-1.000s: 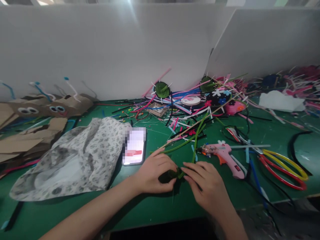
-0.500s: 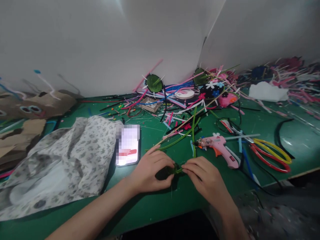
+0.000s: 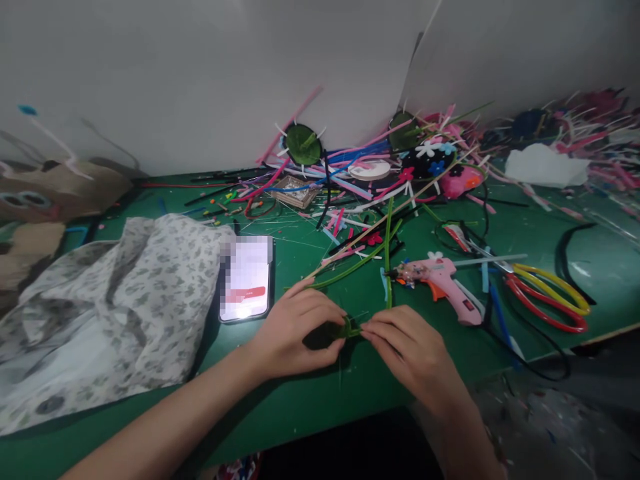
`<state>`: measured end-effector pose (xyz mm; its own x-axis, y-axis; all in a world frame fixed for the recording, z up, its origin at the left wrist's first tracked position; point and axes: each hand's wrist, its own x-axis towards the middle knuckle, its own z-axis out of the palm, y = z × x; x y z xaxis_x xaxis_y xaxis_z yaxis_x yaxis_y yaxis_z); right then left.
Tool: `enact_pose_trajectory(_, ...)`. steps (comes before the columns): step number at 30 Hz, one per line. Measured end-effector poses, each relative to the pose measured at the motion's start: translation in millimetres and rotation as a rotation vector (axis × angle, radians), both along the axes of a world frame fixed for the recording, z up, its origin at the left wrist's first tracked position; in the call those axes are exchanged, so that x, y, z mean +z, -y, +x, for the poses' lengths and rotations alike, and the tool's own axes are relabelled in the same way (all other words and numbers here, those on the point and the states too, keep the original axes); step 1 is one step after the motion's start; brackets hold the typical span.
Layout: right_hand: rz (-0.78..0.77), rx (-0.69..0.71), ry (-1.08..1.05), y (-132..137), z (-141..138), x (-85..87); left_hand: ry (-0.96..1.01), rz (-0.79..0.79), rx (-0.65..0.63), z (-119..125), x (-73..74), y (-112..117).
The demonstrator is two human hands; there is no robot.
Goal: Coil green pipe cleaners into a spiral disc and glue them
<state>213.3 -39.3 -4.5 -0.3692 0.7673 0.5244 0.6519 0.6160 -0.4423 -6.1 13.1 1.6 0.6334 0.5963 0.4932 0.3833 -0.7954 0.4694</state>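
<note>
My left hand (image 3: 295,330) is closed, thumb and forefinger pinching a small dark green piece with a green pipe cleaner (image 3: 354,331) on it. Much of that piece is hidden in the shade of my palm. From the other side, the fingertips of my right hand (image 3: 413,350) pinch the pipe cleaner's end. Just beyond the hands, long green pipe cleaners (image 3: 387,250) lie on the green table (image 3: 320,400). A pink glue gun (image 3: 457,297) rests beyond my right hand, its nozzle pointing left.
Scissors (image 3: 550,300) with red and yellow handles lie at the right. A lit phone (image 3: 247,280) and a patterned cloth (image 3: 150,300) are on the left. Behind are heaped pipe cleaners (image 3: 345,180), a round green piece (image 3: 303,145) and a brown paper figure (image 3: 75,193) with eyes.
The view has shifted slightly, so the table's objects sit higher in the picture. Both hands keep their pinch on the green piece, with only slight finger movement.
</note>
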Motion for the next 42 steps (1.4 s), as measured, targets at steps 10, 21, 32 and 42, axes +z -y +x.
enact_pose_trajectory(10, 0.031, 0.018, 0.045, -2.0, -0.6, -1.3, 0.013, -0.009, 0.019, 2.4, -1.6, 0.0)
enact_pose_trajectory(21, 0.076, 0.001, 0.065, -0.6, -1.1, -3.4, 0.023, 0.006, 0.033, 3.2, -0.9, 0.8)
enact_pose_trajectory(32, 0.113, 0.02, 0.073, -0.4, 0.6, -3.5, 0.026, 0.032, 0.056, 5.4, -0.4, 2.9)
enact_pose_trajectory(42, 0.133, 0.034, 0.076, 1.3, 1.4, -3.8, 0.025, 0.025, 0.065, 5.4, 0.3, 3.8)
